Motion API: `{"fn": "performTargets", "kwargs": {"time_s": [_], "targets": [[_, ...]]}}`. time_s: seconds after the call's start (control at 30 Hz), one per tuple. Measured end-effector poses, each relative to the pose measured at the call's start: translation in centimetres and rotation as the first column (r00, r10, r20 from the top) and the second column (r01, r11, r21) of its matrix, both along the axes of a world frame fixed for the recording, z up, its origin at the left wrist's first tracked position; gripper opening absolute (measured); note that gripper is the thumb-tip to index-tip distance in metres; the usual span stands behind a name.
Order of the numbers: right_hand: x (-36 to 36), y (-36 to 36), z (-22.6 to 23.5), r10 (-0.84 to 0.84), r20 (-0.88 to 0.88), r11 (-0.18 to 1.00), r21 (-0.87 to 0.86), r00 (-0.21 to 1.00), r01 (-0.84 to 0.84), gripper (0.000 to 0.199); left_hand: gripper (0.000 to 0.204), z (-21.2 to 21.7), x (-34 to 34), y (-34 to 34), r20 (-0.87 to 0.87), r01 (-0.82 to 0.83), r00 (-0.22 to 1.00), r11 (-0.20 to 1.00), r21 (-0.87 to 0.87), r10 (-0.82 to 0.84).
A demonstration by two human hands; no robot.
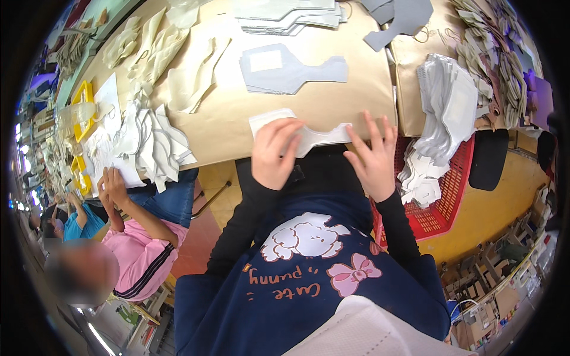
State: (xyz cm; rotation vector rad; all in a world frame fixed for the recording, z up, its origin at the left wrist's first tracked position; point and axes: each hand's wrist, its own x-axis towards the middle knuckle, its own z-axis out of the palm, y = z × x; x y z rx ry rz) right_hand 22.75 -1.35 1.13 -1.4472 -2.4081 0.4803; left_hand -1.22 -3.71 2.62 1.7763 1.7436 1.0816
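You're at the near edge of the worktop (219, 132), apparently straightening the white piece (319, 137), right hand (374, 160) spread wide at its tip, left hand (274, 153) curled over it, grip unclear; next likely calls for careful alignment.

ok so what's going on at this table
The person in the navy printed top has the left hand over a flat whitish shaped piece at the edge of a brown-covered table; the right hand, fingers spread, is at its narrow end. Beyond it lies a stack of flat blue-grey pieces topped by a white rectangle. To the left, a co-worker in a pink shirt has hands by a white sheet.
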Motion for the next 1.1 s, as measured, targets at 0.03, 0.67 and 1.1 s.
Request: {"fn": "performTargets", "kwargs": {"time_s": [0.03, 0.67, 1.1], "targets": [[0.0, 0.2, 0.1, -0.019, -0.068, 1.0, 0.007, 0.997, 0.019, 0.059, 0.03, -0.2, -1.2, -0.1, -0.018, -0.007, 1.0, 1.0, -0.004, 0.007], [-4.6, 0.1, -4.3, 0.442, 0.177, 0.796, 0.375, 0.88, -0.475, 0.051, 0.051, -1.8, -3.9, -1.8, -0.439, 0.106, 0.874, 0.964, -0.245, -0.208], [-6.4, -0.7, -3.3, 0.331, 0.103, 0.907, 0.241, 0.938, -0.346, 0.049, 0.055, -1.7, -2.6, -1.1, -0.535, 0.174, 0.8, 0.959, -0.224, -0.27]]}}
